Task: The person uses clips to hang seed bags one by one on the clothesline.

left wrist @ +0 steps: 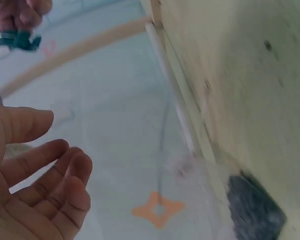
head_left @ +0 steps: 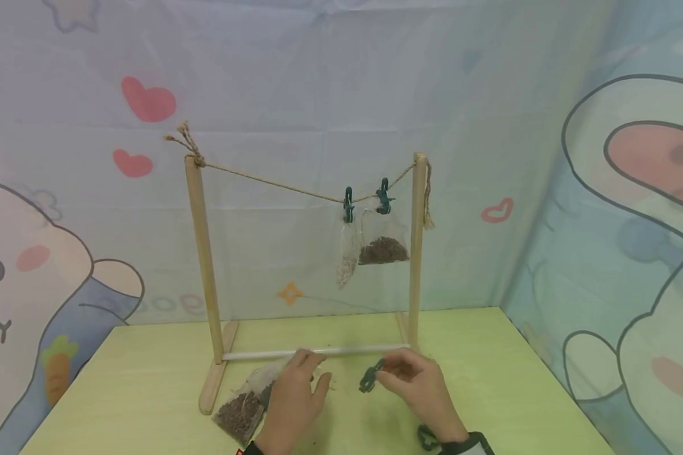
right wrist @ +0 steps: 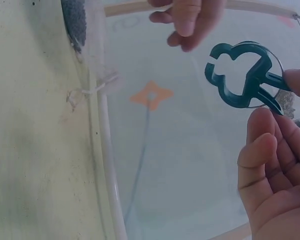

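My right hand [head_left: 418, 382] pinches a dark green plastic clip [right wrist: 242, 75] by its two handles, above the table. In the right wrist view the clip's rounded jaws stand nearly closed with a small gap at the tips. To the left, my left hand [head_left: 296, 398] holds nothing, its fingers loosely bent and thumb apart. Beside and partly behind it lie clear bags; one with brown bits [head_left: 240, 416] shows best, and dark grey contents [left wrist: 254, 207] show in another. A second green clip [head_left: 427, 437] lies by my right wrist, partly hidden.
A wooden frame with two posts [head_left: 203, 253] stands at the back, a sagging twine [head_left: 273, 183] strung between them. Two green clips hold bags on it: one with pale bits [head_left: 347, 265], one with dark brown bits [head_left: 384, 251]. A white rod [head_left: 353, 349] joins the posts low down.
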Demonstrator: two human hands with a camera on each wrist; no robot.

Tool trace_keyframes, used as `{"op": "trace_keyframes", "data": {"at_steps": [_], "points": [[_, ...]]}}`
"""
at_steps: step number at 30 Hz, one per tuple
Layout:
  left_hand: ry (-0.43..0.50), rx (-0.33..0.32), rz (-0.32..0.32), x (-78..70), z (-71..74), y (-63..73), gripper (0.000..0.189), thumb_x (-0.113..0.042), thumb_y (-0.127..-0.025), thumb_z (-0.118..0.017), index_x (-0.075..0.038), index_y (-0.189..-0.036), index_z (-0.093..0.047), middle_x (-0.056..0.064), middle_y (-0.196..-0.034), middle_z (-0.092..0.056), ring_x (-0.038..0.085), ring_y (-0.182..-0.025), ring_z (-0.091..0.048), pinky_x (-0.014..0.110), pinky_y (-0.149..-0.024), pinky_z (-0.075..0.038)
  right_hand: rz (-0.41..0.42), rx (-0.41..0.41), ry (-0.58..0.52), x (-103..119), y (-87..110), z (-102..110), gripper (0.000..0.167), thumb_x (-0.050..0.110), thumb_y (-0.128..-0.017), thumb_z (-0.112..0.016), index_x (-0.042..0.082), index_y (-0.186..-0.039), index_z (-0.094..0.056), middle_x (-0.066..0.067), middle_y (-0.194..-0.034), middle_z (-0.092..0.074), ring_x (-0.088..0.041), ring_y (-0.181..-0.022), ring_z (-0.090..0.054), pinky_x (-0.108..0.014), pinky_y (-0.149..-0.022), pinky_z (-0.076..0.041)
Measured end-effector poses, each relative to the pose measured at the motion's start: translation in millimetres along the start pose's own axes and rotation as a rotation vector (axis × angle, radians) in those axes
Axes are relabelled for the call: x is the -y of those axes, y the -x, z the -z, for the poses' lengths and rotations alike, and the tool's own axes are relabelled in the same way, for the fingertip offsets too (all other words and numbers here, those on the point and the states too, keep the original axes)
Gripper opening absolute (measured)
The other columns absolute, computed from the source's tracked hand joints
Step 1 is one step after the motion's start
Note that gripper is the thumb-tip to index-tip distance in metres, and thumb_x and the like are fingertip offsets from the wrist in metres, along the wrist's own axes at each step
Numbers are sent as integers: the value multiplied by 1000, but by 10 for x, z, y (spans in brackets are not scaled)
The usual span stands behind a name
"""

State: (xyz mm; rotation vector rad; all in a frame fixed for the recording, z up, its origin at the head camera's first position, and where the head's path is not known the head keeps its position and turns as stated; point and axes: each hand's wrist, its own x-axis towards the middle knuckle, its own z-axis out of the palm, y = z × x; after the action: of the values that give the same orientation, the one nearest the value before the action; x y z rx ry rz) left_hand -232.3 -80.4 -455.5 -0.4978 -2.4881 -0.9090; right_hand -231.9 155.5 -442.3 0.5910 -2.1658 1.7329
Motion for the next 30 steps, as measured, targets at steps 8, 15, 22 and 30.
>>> {"op": "trace_keyframes", "data": {"at_steps": [8, 15, 22, 30], "points": [[-100, -18, 90, 390, 72, -50, 39, -7, -95, -74, 7, -130, -63, 24, -126, -62, 40, -114, -61, 47, -91, -55, -13, 42, 17, -45, -18, 5, 7, 5, -89, -80, 4, -92, -75, -8, -87, -72, -7, -72, -66, -26, -65, -58], [-168, 75, 129, 634, 13, -86, 47, -11, -95, -75, 8, -135, -60, 33, -133, -58, 50, -120, -55, 58, -100, -48, 30, 79, 13, -100, -14, 3, 5, 4, -90, -79, 7, -87, -75, -5, -80, -69, -7, -62, -62, -27, -55, -55], [-152, 153, 190, 753, -53, -104, 48, -11, -95, -74, 9, -136, -60, 30, -121, -62, 47, -111, -55, 59, -93, -47, 53, 112, -7, -97, -9, -6, 7, -1, -91, -76, 5, -88, -76, -10, -75, -68, -8, -61, -61, -27, -54, -53], [-117, 77, 182, 764, -73, -135, 29, -10, -93, -77, 4, -118, -71, 15, -95, -63, 29, -82, -58, 41, -68, -48, 43, 131, -13, -102, -13, 5, 6, 0, -91, -75, 6, -91, -76, -11, -75, -68, -12, -60, -61, -28, -54, -53]]}}
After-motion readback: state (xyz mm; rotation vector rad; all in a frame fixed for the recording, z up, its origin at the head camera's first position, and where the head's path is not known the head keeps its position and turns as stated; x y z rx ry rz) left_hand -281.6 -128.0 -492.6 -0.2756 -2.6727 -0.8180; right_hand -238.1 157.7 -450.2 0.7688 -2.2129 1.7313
